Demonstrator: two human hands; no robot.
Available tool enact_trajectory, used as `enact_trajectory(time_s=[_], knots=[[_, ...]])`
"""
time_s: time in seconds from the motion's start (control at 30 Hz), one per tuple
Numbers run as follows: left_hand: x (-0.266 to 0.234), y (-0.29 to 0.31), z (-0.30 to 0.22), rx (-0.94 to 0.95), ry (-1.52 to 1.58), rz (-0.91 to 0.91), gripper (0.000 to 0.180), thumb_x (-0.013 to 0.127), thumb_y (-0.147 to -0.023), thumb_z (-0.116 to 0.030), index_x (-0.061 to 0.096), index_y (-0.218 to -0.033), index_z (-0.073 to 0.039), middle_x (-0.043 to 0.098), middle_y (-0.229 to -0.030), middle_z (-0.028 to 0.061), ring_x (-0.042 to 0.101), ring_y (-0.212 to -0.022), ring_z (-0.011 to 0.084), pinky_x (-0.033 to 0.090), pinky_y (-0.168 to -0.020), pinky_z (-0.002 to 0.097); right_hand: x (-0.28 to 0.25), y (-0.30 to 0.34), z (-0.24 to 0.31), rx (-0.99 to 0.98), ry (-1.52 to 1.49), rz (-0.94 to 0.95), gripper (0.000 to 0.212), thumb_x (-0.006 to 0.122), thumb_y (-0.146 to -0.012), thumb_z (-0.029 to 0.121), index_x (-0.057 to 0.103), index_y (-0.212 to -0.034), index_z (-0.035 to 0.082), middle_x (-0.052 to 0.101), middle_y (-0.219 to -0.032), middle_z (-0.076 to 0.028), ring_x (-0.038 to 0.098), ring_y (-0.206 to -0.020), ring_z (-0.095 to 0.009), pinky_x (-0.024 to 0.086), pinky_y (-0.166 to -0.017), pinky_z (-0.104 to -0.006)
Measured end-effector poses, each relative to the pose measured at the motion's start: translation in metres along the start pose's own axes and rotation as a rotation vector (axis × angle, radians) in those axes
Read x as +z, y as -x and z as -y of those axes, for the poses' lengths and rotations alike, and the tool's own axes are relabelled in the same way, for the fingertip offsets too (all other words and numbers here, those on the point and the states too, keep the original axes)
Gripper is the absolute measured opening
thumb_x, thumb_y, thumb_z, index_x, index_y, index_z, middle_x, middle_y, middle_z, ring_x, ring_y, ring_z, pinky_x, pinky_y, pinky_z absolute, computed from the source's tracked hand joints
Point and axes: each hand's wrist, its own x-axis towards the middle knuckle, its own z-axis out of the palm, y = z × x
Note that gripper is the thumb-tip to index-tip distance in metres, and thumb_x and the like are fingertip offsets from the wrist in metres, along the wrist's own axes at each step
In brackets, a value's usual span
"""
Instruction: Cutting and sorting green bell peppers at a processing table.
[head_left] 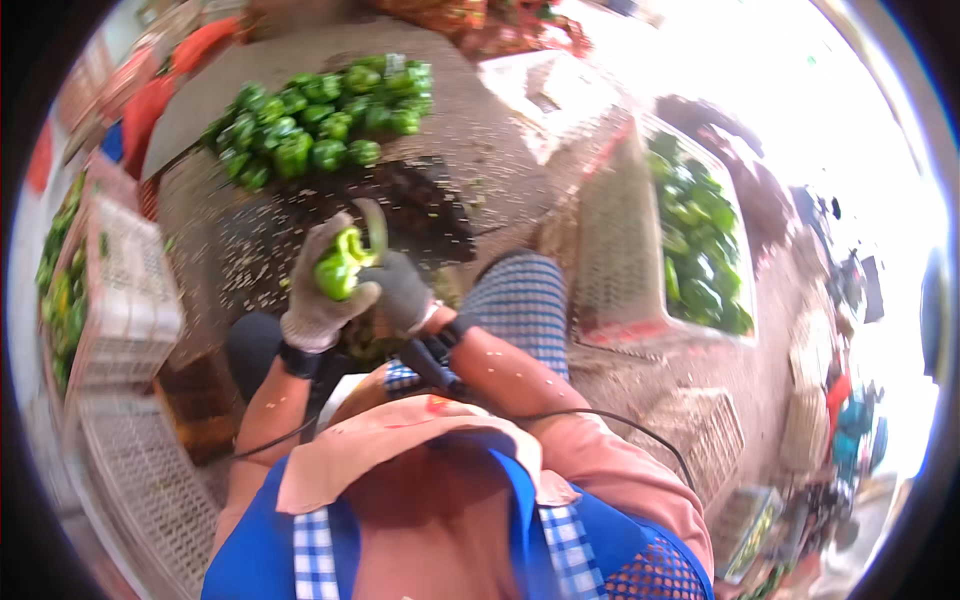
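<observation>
My left hand (322,285), in a pale work glove, is closed around a green bell pepper (342,264) whose cut, lighter side faces up. My right hand (402,291), in a grey glove, is closed close beside the pepper. A thin, curved, blade-like tool (376,228) rises from its fingers along the pepper's far right side; motion blur smears it and its handle is hidden. Beyond both hands, a pile of whole green bell peppers (310,120) lies on the worktable (480,150). Pale seeds are scattered over a dark wet patch (400,195) of the tabletop.
To my right stands a tall crate (610,230) of green peppers. Crates (135,290) stand on my left, the upper one with green produce. Another crate (700,430) sits at the lower right. Red mesh sacks (440,12) lie at the back. A black cable (620,418) crosses my lap.
</observation>
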Motion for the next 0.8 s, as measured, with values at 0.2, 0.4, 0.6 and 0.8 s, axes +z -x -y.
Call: enact_trajectory(time_s=[0.2,0.4,0.6,0.8], knots=[[0.010,-0.042,-0.034,0.357,-0.353,0.322,0.082,0.084,-0.065,-0.033,0.048,-0.132,-0.003,0.056,-0.118,0.0142,0.059,-0.101,0.0261,0.049,-0.088,0.0369,-0.023,0.018,0.036,0.057,-0.502,0.171,0.030,0.072,-0.086,0.024,0.068,-0.106,0.002,0.069,-0.095,-0.002,0.063,-0.086,-0.009,0.051,-0.078,-0.0248],[0.011,-0.045,-0.029,0.263,-0.139,0.246,0.082,0.085,-0.068,-0.024,0.045,-0.136,-0.003,0.056,-0.120,0.0108,0.057,-0.105,0.0229,0.048,-0.092,0.0373,-0.016,0.001,0.026,0.049,-0.559,0.145,0.027,0.070,-0.088,0.023,0.068,-0.103,0.002,0.069,-0.092,-0.003,0.063,-0.080,-0.009,0.051,-0.070,-0.0252],[0.040,-0.035,-0.007,-0.236,0.132,-0.213,0.076,0.080,-0.074,-0.007,0.039,-0.138,-0.003,0.060,-0.108,0.0059,0.060,-0.096,0.0125,0.051,-0.084,0.0256,-0.007,-0.010,0.017,-0.133,-0.159,-0.232,0.013,0.066,-0.085,0.009,0.070,-0.095,0.001,0.066,-0.087,0.000,0.058,-0.076,-0.007,0.049,-0.065,-0.0245],[0.074,-0.033,0.006,-0.165,0.512,-0.476,0.069,0.071,-0.077,0.006,0.041,-0.137,-0.009,0.059,-0.108,0.0059,0.059,-0.094,0.0143,0.054,-0.081,0.0286,-0.017,-0.015,0.006,-0.184,-0.080,-0.407,0.014,0.069,-0.087,0.014,0.067,-0.091,0.000,0.062,-0.074,0.003,0.053,-0.063,-0.004,0.044,-0.055,-0.0207]])
